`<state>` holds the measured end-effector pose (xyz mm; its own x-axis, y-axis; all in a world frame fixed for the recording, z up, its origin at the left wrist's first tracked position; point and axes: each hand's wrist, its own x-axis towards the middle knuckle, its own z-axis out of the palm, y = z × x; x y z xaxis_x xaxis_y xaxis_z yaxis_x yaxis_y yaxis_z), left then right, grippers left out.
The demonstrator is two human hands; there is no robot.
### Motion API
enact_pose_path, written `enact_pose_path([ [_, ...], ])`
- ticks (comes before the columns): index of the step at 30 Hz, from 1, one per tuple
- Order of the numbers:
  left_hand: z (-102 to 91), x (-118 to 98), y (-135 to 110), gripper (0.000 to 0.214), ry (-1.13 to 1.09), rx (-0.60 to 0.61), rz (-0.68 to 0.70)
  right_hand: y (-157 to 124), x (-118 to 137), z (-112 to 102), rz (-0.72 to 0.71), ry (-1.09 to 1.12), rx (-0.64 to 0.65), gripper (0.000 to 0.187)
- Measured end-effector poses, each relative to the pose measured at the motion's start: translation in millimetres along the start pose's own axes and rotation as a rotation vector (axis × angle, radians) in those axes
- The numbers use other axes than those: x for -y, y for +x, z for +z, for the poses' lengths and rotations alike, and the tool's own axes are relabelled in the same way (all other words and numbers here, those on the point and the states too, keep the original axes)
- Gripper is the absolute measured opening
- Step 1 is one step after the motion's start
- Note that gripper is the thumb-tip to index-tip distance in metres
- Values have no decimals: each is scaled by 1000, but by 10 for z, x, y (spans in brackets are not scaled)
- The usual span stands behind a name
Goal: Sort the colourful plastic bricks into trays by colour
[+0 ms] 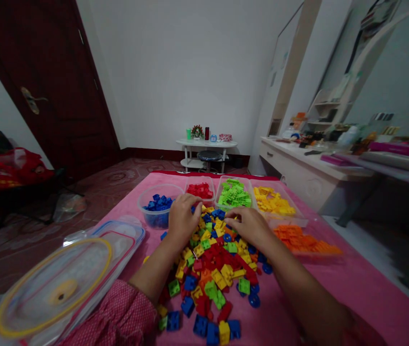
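A heap of mixed coloured building blocks [215,274] lies on the pink tablecloth [334,288] in front of me. My left hand [182,218] rests on the far left of the heap, fingers curled down onto the blocks. My right hand [249,225] lies palm down on the far right of the heap, fingers bent and pointing left. What either hand holds is hidden. Behind the heap stand clear tubs: blue blocks [157,204], red blocks [200,191], green blocks [233,193], yellow blocks [272,202], orange blocks [303,240].
Several clear plastic lids [67,278] with coloured rims are stacked at the table's left front. A dark door [56,86] is on the left, a small white table [207,144] by the far wall, a cluttered white desk [312,158] on the right.
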<state>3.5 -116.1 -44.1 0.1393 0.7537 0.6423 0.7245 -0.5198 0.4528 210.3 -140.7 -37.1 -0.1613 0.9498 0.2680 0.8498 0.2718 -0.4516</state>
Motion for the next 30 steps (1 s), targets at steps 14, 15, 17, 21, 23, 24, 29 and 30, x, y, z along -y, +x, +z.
enact_pose_path([
  [14, 184, 2, -79, 24, -58, 266, 55, -22, -93, 254, 28, -108, 98, 45],
  [15, 192, 8, -82, 24, -58, 281, 51, -19, -95, 239, 47, -126, 116, 41],
  [17, 200, 16, -82, 23, -67, 299, 49, -14, -96, 199, 56, -147, 138, 32],
  [21, 200, 9, -87, 21, -66, 363, 111, -19, -75, 145, 17, -140, 123, 21],
  [23, 204, 1, -100, 23, -26, 417, 136, -27, -58, 151, -31, -122, 138, 23],
  [24, 208, -2, -109, 25, 2, 433, 132, -31, -51, 161, -56, -115, 144, 26],
  [29, 230, -17, -156, 32, 104, 450, 79, -40, -20, 189, -102, -100, 190, 38],
  [30, 232, -23, -163, 32, 112, 457, 76, -42, -11, 180, -105, -99, 197, 36],
])
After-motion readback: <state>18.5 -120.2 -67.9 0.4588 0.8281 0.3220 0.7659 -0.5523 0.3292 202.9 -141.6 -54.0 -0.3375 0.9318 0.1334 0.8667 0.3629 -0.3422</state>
